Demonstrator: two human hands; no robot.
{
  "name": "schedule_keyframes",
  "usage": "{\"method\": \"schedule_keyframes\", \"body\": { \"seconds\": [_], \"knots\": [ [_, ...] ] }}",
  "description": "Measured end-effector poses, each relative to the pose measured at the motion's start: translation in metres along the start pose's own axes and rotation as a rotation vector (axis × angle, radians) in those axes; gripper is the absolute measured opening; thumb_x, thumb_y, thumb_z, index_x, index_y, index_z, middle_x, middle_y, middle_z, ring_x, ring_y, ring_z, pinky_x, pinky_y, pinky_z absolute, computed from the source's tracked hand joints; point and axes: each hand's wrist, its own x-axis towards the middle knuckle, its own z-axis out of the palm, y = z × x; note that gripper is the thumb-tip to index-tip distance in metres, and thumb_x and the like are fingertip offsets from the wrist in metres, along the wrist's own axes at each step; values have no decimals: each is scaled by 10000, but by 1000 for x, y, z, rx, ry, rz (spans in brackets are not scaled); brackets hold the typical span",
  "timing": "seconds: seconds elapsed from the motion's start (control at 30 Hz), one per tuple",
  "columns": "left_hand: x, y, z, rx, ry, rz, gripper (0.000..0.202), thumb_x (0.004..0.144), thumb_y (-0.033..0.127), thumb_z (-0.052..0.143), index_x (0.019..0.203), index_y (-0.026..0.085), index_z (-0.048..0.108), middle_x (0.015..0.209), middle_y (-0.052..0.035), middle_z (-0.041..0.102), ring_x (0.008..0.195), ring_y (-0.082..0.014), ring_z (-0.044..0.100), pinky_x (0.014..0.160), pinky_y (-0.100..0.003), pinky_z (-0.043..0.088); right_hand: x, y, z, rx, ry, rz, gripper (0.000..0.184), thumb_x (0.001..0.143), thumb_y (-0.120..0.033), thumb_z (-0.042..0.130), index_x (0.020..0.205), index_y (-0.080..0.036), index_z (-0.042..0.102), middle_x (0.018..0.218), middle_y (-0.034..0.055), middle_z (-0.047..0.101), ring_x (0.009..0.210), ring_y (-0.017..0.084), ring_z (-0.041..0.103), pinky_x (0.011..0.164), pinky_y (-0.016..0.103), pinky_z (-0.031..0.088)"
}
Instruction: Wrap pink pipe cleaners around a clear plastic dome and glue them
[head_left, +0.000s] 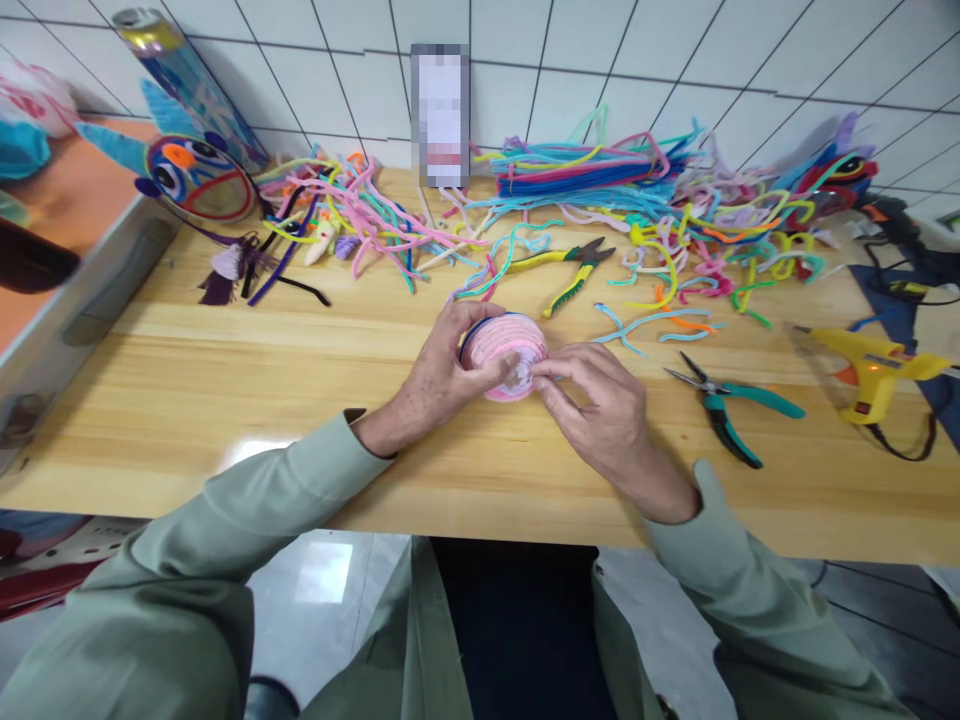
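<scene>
With the left hand (pixel 439 378) clamped round the pink coiled bowl (pixel 501 342) on the table (pixel 225 400) and the right hand (pixel 604 412) pinching its near side, a slackened pinch could let the coil unwind there.

Table (pixel 225 400): pale wood, set against a tiled wall.
Pipe cleaners (pixel 600 170): a tangled, many-coloured heap along the back edge.
Yellow-handled pliers (pixel 574 268): lying open just in front of the heap.
Teal-handled pliers (pixel 724 405): on bare wood, towards the right.
Glue gun (pixel 870 365): yellow, far right, near the teal-handled pliers.
Big-eyed craft figure (pixel 196 178): back left corner.
</scene>
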Motion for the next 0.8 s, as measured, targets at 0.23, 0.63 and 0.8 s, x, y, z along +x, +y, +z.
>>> {"method": "schedule_keyframes", "body": {
  "seconds": [0.23, 0.63, 0.8],
  "knots": [
    [-1, -2, 2, -10, 20, 9, 407, 935, 469, 793, 1238, 250, 632, 1236, -86, 672, 1171, -264, 650, 1005, -435, 577, 1, 1, 2, 12, 21, 16, 189, 978, -117, 673, 1002, -277, 770, 885, 21, 790, 848, 211, 738, 796, 375, 591],
    [-7, 2, 3, 5, 25, -2, 462, 972, 571, 746, 1269, 248, 603, 1272, -88, 633, 1225, -262, 615, 1068, -451, 543, 0, 0, 1, -20, 26, 8, 191, 973, -100, 671, 996, -259, 775, 896, 34, 804, 853, 207, 753, 794, 371, 606],
    [-6, 2, -1, -42, -13, 4, 468, 1046, 663, 579, 1272, 256, 624, 1248, -79, 649, 1211, -251, 614, 1108, -447, 509, 0, 0, 0, -2, 11, 49, 191, 968, -122, 681, 994, -275, 793, 904, 25, 816, 861, 212, 762, 812, 383, 612]
  ]
}}
